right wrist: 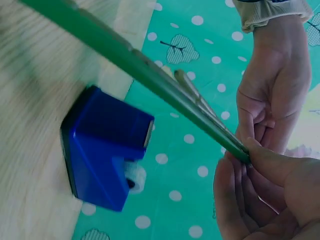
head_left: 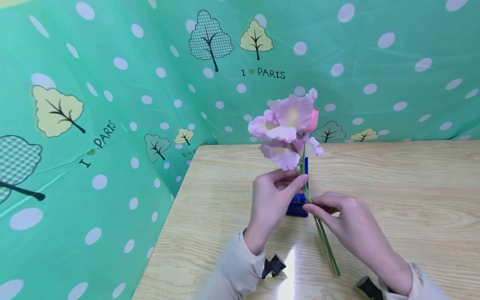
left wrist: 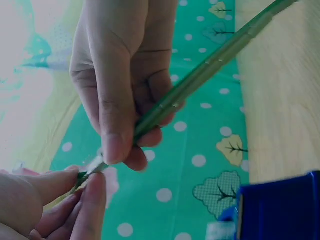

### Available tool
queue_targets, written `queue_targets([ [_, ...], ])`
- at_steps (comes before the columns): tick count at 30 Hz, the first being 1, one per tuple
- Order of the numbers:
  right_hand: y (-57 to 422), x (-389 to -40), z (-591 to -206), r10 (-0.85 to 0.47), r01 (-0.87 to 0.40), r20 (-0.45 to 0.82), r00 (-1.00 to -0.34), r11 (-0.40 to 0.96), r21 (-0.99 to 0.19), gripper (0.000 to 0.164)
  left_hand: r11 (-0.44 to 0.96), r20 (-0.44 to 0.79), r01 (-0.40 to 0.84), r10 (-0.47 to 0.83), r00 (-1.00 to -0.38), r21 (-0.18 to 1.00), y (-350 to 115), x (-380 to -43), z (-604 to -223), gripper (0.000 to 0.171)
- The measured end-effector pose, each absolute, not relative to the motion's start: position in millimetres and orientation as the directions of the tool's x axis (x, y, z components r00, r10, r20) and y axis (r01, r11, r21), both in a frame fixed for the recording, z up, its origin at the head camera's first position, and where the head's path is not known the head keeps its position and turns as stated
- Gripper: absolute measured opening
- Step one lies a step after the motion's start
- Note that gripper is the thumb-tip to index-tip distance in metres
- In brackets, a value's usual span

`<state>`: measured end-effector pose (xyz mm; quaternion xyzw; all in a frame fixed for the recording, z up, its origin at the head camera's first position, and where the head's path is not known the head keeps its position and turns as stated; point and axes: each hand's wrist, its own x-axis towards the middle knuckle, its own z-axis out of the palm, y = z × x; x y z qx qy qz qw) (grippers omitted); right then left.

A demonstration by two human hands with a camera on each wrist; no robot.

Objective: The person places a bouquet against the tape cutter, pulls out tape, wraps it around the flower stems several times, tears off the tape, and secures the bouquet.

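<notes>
Light pink flowers [head_left: 286, 121] with a rounder pink bloom [head_left: 313, 121] stand above my hands, their green stems [head_left: 326, 241] slanting down to the right. My left hand [head_left: 268, 202] pinches the stems just below the blossoms, between thumb and fingers. Lower down, my right hand [head_left: 350, 214] pinches the same stems. In the left wrist view, a small shiny clear strip [left wrist: 95, 164] shows between the two hands; it looks like tape. Several stems [right wrist: 165, 90] lie together in the right wrist view. Behind the hands stands a blue tape dispenser [head_left: 297, 208], partly hidden.
The light wooden table [head_left: 412, 179] ends against a green dotted cloth [head_left: 157, 83] at the back and left. Black wrist straps [head_left: 274, 266] show at both cuffs. In the right wrist view, a whitish roll [right wrist: 135, 177] sits at the dispenser.
</notes>
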<state>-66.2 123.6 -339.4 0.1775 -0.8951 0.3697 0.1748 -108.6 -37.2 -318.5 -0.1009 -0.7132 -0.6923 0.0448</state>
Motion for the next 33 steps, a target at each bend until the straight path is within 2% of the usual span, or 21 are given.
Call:
queue_targets([
  [14,162.7,-59.4,-343.1,-0.137,-0.418,0.459,-0.878,0.686,-0.595,0.014,0.183,0.265,0.292,0.157,-0.951,0.939,9.6,-107.7,-311.6,0.014],
  [22,188.6,-58.3,-349.4,-0.087,-0.302,0.360,-0.929,0.741,-0.600,0.006,0.294,0.248,0.301,0.203,-0.947,0.907,39.4,-107.2,-312.7,0.012],
  [33,224.0,-57.8,-355.8,-0.095,-0.313,0.389,-0.916,0.776,-0.547,0.002,0.372,0.303,0.375,0.239,-0.923,0.849,75.5,-108.1,-319.2,0.013],
])
